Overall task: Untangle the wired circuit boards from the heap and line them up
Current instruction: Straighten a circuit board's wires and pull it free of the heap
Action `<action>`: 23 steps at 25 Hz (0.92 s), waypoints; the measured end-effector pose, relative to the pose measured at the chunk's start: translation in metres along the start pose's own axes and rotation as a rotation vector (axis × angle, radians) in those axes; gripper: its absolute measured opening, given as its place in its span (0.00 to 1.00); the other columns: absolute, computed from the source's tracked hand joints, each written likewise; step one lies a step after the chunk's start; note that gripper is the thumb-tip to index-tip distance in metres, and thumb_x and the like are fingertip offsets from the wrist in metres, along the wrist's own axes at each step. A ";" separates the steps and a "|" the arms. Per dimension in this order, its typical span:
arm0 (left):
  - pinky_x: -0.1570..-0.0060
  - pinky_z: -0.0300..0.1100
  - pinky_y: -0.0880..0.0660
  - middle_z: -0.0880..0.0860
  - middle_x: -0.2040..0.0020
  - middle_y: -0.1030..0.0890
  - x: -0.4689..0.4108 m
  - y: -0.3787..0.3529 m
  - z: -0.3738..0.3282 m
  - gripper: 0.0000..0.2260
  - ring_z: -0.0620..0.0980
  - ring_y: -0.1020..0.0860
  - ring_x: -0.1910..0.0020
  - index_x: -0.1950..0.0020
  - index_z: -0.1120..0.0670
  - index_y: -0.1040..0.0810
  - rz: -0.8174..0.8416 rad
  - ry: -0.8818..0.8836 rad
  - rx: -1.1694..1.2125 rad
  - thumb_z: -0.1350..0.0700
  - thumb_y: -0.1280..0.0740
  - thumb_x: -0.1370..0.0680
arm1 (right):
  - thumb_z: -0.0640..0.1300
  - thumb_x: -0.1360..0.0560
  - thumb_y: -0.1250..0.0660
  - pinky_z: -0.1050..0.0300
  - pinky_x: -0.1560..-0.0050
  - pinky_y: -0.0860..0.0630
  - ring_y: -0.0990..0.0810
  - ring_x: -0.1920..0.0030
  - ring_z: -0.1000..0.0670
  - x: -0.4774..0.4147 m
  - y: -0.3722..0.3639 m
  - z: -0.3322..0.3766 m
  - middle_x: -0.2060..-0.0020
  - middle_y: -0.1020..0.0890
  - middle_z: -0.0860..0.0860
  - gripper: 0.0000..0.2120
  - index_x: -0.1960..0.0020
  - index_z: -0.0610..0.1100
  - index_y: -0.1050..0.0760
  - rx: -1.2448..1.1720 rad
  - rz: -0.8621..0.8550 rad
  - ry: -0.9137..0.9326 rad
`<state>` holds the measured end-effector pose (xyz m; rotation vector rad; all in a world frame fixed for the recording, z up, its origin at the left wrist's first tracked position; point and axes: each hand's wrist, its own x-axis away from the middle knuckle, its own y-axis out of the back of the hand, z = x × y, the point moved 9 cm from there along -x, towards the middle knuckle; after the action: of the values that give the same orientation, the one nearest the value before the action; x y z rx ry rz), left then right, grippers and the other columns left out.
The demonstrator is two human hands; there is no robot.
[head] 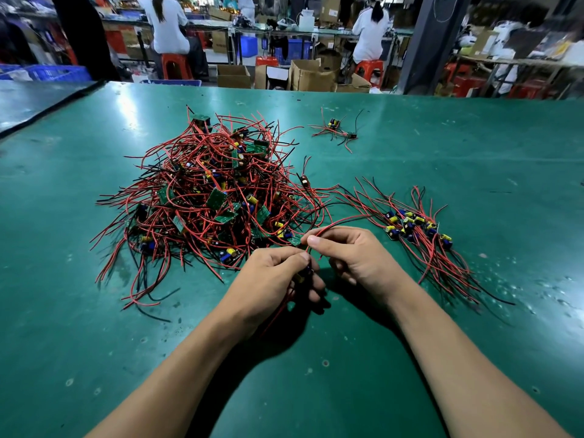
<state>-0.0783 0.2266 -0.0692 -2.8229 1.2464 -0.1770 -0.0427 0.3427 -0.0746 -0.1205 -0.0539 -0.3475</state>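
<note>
A big heap of small green circuit boards [208, 197] with red and black wires lies tangled left of centre on the green table [316, 390]. To the right, a row of lined-up boards [414, 227] lies with its wires trailing toward me. My left hand [278, 279] grips a small board with its wires hanging below the palm. My right hand [354, 254] pinches a red wire [341, 221] that runs up and right from my fingers, just at the heap's near edge.
A few separate wired boards [338, 129] lie at the far centre of the table. Beyond the far edge stand cardboard boxes [311, 75], red stools [175, 66] and seated people at other benches. A second table [31, 99] adjoins at the far left.
</note>
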 end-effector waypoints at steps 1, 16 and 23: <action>0.68 0.43 0.21 0.61 0.67 0.19 0.000 0.001 0.000 0.12 0.55 0.21 0.71 0.58 0.65 0.21 -0.004 0.004 -0.010 0.63 0.40 0.19 | 0.47 0.29 0.27 0.69 0.82 0.46 0.41 0.83 0.58 -0.002 0.003 0.000 0.79 0.32 0.52 0.06 0.56 0.45 0.15 0.004 -0.039 0.024; 0.74 0.35 0.29 0.57 0.71 0.20 0.001 -0.002 -0.004 0.13 0.51 0.24 0.75 0.63 0.58 0.21 0.038 0.015 -0.088 0.62 0.39 0.20 | 0.44 0.21 0.31 0.66 0.79 0.43 0.40 0.80 0.57 -0.006 0.037 0.011 0.79 0.34 0.57 0.09 0.56 0.40 0.18 -0.063 -0.461 0.241; 0.71 0.35 0.31 0.56 0.71 0.19 0.000 -0.005 -0.003 0.14 0.47 0.27 0.74 0.63 0.56 0.20 0.088 -0.005 -0.151 0.61 0.38 0.20 | 0.50 0.28 0.30 0.65 0.77 0.46 0.43 0.84 0.58 -0.011 0.022 0.002 0.82 0.41 0.56 0.13 0.68 0.44 0.23 -0.565 -0.210 0.015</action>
<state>-0.0748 0.2297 -0.0658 -2.8823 1.4377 -0.0752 -0.0460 0.3669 -0.0759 -0.6746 0.0485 -0.5673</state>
